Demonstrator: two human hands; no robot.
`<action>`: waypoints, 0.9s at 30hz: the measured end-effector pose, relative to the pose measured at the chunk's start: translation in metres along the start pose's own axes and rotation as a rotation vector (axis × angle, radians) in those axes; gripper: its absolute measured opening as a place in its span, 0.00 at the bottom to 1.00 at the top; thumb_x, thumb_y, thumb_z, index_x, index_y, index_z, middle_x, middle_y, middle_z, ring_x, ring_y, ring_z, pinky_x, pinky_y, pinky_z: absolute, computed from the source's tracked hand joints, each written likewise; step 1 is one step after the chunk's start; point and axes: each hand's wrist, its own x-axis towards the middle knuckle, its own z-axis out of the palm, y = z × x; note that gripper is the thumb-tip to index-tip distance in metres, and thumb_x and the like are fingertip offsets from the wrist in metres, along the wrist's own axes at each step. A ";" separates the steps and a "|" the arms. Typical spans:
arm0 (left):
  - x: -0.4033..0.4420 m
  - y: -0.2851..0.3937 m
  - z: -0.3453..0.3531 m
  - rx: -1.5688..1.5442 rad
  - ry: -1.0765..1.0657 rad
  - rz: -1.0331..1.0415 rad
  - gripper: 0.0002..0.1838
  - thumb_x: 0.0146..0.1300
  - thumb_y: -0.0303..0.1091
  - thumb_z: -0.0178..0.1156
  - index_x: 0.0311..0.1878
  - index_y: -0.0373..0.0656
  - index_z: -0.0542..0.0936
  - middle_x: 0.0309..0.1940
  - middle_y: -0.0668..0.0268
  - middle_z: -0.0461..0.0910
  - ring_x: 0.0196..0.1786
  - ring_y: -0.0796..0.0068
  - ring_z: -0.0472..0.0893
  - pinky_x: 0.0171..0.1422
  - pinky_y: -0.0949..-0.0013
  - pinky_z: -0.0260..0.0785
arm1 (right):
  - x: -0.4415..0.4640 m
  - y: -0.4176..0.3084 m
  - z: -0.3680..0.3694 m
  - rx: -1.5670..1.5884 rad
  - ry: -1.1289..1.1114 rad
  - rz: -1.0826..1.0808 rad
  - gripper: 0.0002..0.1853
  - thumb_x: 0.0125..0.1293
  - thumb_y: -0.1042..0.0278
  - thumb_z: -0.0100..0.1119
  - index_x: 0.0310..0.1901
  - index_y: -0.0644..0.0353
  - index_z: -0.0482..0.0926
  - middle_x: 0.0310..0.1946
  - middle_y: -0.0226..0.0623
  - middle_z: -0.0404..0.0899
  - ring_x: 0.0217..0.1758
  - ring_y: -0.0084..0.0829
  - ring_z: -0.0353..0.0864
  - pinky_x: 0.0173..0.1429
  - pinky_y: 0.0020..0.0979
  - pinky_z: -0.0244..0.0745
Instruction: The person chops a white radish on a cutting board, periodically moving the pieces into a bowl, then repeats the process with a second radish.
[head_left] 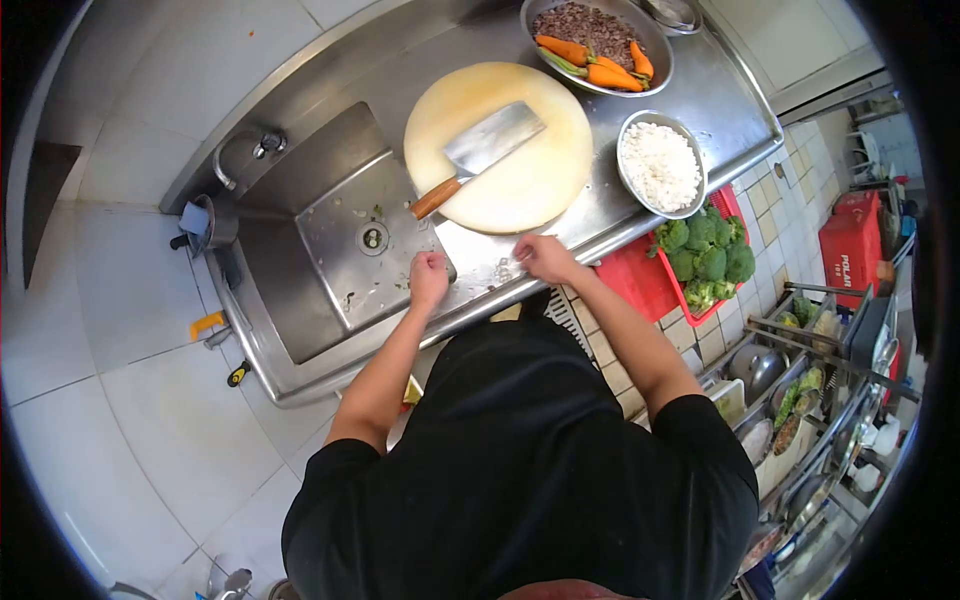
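My left hand (429, 279) is closed with its fingers curled in, over the front right edge of the sink (290, 250); whatever may be inside it is hidden. My right hand (546, 259) is low over the wet steel counter (480, 262), close to the near edge of the round cutting board (560, 150). Its fingers curl inward, and their tips are too small and blurred to show anything held. Neither hand touches the cleaver (495, 137), which lies flat on the board, wooden handle toward the sink.
A bowl of white chopped food (660, 168) stands right of the board. Behind it is a bowl with carrots (605, 72) and brown pieces. Broccoli (708, 250) fills a red basket (690, 310) below the counter edge. A faucet (235, 160) and metal pot (215, 225) are left.
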 end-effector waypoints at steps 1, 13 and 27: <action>0.012 -0.016 -0.006 -0.008 -0.018 -0.117 0.23 0.78 0.48 0.56 0.58 0.35 0.81 0.48 0.49 0.85 0.50 0.53 0.85 0.58 0.57 0.77 | -0.005 -0.007 -0.016 -0.108 -0.049 -0.002 0.13 0.60 0.72 0.69 0.47 0.63 0.85 0.43 0.43 0.88 0.49 0.42 0.88 0.56 0.38 0.82; 0.039 -0.042 -0.024 -0.941 -0.749 -0.604 0.53 0.75 0.77 0.35 0.72 0.28 0.70 0.67 0.47 0.77 0.70 0.57 0.78 0.77 0.59 0.69 | 0.061 -0.009 -0.024 -0.562 -0.556 -0.988 0.29 0.72 0.49 0.62 0.68 0.57 0.72 0.80 0.48 0.59 0.85 0.52 0.56 0.84 0.51 0.59; 0.044 -0.057 -0.010 -1.081 -0.810 -0.591 0.49 0.76 0.76 0.38 0.63 0.31 0.77 0.59 0.51 0.81 0.64 0.59 0.80 0.74 0.60 0.71 | 0.086 -0.026 0.022 -0.626 -0.666 -1.050 0.32 0.76 0.42 0.53 0.74 0.53 0.72 0.84 0.49 0.52 0.88 0.50 0.48 0.88 0.55 0.48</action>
